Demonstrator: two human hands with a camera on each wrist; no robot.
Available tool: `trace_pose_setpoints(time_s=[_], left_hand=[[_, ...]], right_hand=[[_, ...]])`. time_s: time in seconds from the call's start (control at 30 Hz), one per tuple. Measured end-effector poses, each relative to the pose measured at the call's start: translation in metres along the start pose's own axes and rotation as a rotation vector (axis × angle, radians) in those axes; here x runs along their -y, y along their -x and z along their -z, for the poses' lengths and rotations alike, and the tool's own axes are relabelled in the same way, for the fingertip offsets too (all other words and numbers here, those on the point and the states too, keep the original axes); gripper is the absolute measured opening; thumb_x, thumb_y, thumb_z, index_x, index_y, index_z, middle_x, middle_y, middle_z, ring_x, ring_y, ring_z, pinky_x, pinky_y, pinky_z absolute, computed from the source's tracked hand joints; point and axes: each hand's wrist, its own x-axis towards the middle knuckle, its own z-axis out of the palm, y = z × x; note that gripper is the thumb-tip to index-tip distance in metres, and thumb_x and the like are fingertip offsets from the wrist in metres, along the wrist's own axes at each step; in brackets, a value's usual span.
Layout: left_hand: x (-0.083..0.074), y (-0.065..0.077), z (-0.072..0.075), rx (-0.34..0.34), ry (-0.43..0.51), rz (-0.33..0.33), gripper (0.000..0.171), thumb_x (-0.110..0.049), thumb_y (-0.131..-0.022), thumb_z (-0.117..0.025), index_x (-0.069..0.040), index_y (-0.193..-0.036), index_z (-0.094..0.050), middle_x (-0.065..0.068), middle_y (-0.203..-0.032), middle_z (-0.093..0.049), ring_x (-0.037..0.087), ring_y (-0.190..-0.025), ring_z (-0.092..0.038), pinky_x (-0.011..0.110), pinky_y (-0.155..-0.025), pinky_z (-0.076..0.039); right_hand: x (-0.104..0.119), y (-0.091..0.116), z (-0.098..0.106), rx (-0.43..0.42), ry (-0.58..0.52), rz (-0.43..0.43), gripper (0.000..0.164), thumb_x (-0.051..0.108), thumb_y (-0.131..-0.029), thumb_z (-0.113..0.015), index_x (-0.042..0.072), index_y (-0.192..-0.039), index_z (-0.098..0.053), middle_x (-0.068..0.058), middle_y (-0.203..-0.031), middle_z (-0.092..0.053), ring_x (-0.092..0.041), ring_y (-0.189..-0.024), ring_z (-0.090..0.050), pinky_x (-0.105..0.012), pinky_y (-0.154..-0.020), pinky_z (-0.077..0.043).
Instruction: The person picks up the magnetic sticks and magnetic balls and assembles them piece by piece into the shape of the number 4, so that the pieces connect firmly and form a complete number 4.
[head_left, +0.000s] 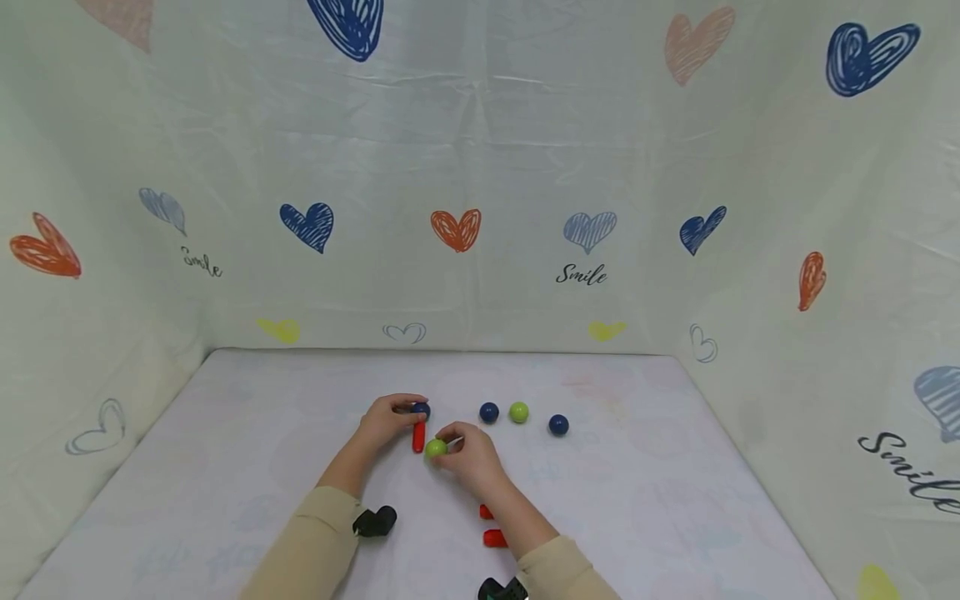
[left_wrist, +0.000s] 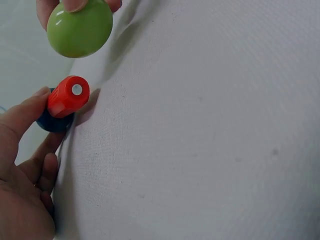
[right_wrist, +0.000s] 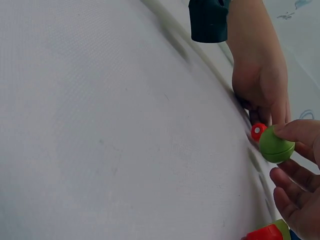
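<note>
While the left hand (head_left: 386, 421) pinches a dark blue ball (head_left: 421, 410) at the far end of a red rod (head_left: 418, 437), the head view shows the right hand (head_left: 474, 458) gripping a lime-green ball (head_left: 436, 448) just beside that rod's near end. To the right and slightly beyond lie three loose balls: a navy ball (head_left: 489, 412), a second green ball (head_left: 518, 412) near it, and a rightmost blue ball (head_left: 558, 425) farther along. Two more red rods (head_left: 496, 538) lie nearer the viewer, partly covered by the right forearm. Black wrist mounts (head_left: 375, 522) show by the beige sleeves (head_left: 311, 537). The whitish surface (head_left: 660, 517) carries faint printed patches and meets a pale curtain (head_left: 517, 167) on the far side and both flanks, printed with blue, red, pink and yellow hearts and the word "Smile".

In the left wrist view, the left fingers hold the blue ball behind the rod, whose free end shows a silvery round tip; the right fingers grip the green ball above. Fine weave shows on the surface.

In the right wrist view, thumb and fingers clasp the seamed green ball, which overlaps the blue ball's place, hiding it. Red, green and blue pieces (right_wrist: 267, 233) crowd the bottom edge.
</note>
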Motion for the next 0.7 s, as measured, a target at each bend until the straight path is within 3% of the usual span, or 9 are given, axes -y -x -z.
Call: trace_pose_setpoints(time_s=[0.17,0.4,0.7], left_hand=[[-0.001,0.000,0.000,0.002,0.005,0.001,0.031,-0.019,-0.086,-0.075,-0.013,-0.116,-0.072,0.015,-0.114,-0.066,0.036,-0.113,-0.054,0.071,-0.101,-0.018],[-0.002,0.001,0.001,0.005,0.016,-0.012,0.030,-0.018,-0.086,-0.075,-0.012,-0.115,-0.072,0.017,-0.115,-0.066,0.035,-0.111,-0.056,0.063,-0.098,-0.033],[0.000,-0.001,0.000,-0.008,0.001,0.024,0.031,-0.021,-0.084,-0.077,-0.015,-0.114,-0.073,0.014,-0.111,-0.066,0.034,-0.110,-0.054,0.065,-0.098,-0.029]], right_hand=[[0.000,0.003,-0.006,0.004,-0.015,0.006,0.024,0.008,-0.077,-0.081,0.009,-0.099,-0.069,0.002,-0.088,-0.060,-0.014,-0.075,-0.053,-0.025,-0.061,-0.046],[-0.002,0.006,-0.013,0.003,-0.006,0.034,0.024,0.007,-0.076,-0.082,0.010,-0.096,-0.069,0.003,-0.083,-0.058,-0.011,-0.072,-0.051,-0.024,-0.061,-0.045],[-0.003,0.007,-0.017,0.008,0.028,0.030,0.024,0.011,-0.076,-0.082,0.012,-0.096,-0.068,0.005,-0.083,-0.056,-0.011,-0.071,-0.050,-0.024,-0.060,-0.044]])
